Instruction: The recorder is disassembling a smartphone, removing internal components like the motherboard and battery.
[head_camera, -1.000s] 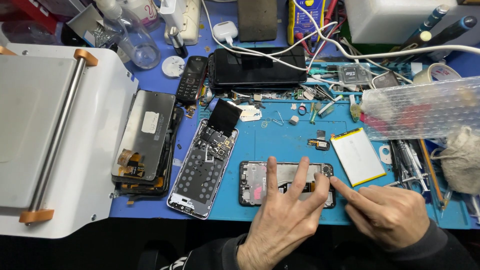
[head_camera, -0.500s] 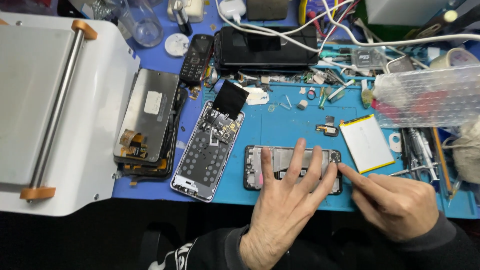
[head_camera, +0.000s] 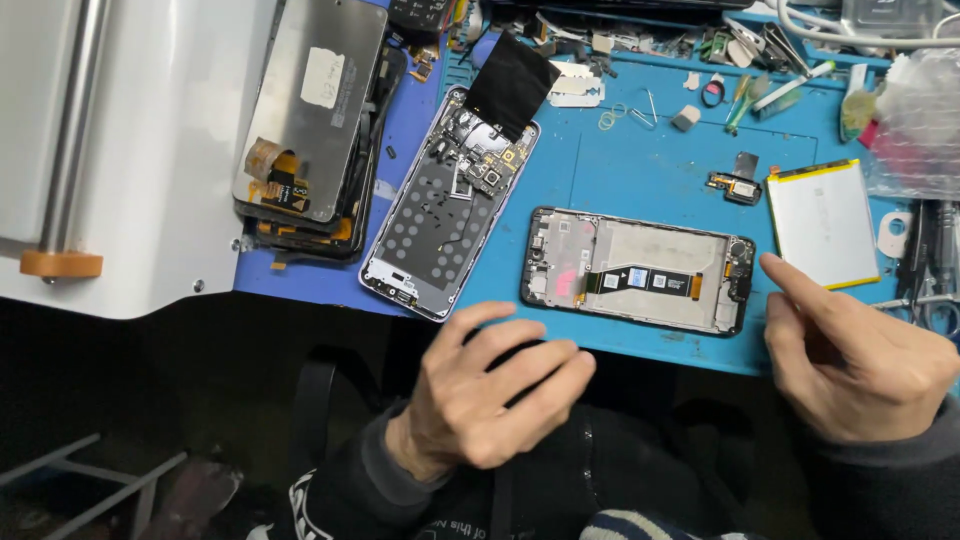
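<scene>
Both my hands sit just below the opened phone (head_camera: 637, 271), fingers (head_camera: 520, 355) loosely curled, empty; next, regrip it

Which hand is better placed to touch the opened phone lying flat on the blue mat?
Right hand: its index fingertip is beside the opened phone. The left hand is off the mat's edge.

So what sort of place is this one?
Most likely a phone repair bench: an opened phone with its flex cable exposed lies on a blue work mat, beside a loose battery, a stack of screens and small tools.
</scene>
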